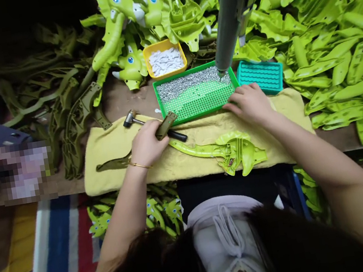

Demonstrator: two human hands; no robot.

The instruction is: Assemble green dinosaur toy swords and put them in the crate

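Observation:
My left hand [147, 144] is closed round an olive-green plastic part [166, 125] above the yellow towel [113, 142]. My right hand [248, 103] rests, fingers bent, at the front right corner of the green perforated tray [208, 101] that holds small silver screws [187, 84]. A lime-green dinosaur-head shell [232, 151] with a long tail piece lies on the towel in front of me. A small hammer [130, 118] with a black handle lies near my left hand. A grey hanging power screwdriver [231, 13] points its tip into the tray.
A yellow tub of white bits [165, 59] and a teal tray [260, 76] stand behind the towel. Piles of lime-green dinosaur parts [331, 38] fill the right and back. Dark olive parts [60, 109] lie left. More green parts [152, 209] sit below the table edge.

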